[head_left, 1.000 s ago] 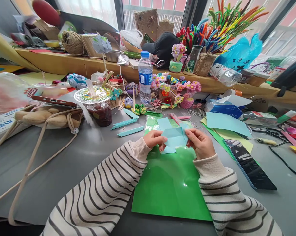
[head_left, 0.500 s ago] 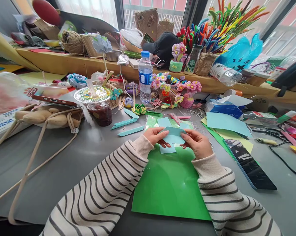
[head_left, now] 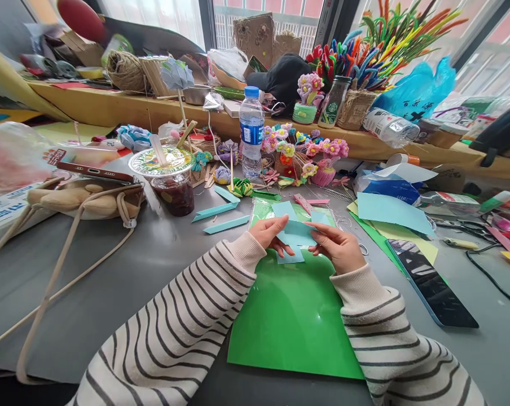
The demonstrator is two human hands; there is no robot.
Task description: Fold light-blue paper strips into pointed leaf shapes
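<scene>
A small folded piece of light blue paper (head_left: 299, 232) is held up between my two hands. My left hand (head_left: 267, 233) supports its left end, fingers beneath and thumb along the upper side. My right hand (head_left: 338, 248) pinches the right end between thumb and fingers. Below lies a glossy green sheet (head_left: 295, 321). Other light blue squares rest on its far part, one (head_left: 284, 210) behind the held paper and one (head_left: 291, 257) just in front, partly covered by my left fingers. Folded blue strips (head_left: 227, 224) lie to the left of my left hand.
A lidded drink cup (head_left: 172, 192) and a beige bag (head_left: 77, 197) stand on the left. A water bottle (head_left: 251, 135) rises behind the sheet, beside crocheted flowers (head_left: 284, 144). On the right are a phone (head_left: 430, 285), stacked coloured paper (head_left: 394, 213) and scissors (head_left: 466, 226).
The blue paper was spread with a crease showing; it now looks folded narrower. My right hand has moved inward, and my left thumb has lifted from pressing the paper.
</scene>
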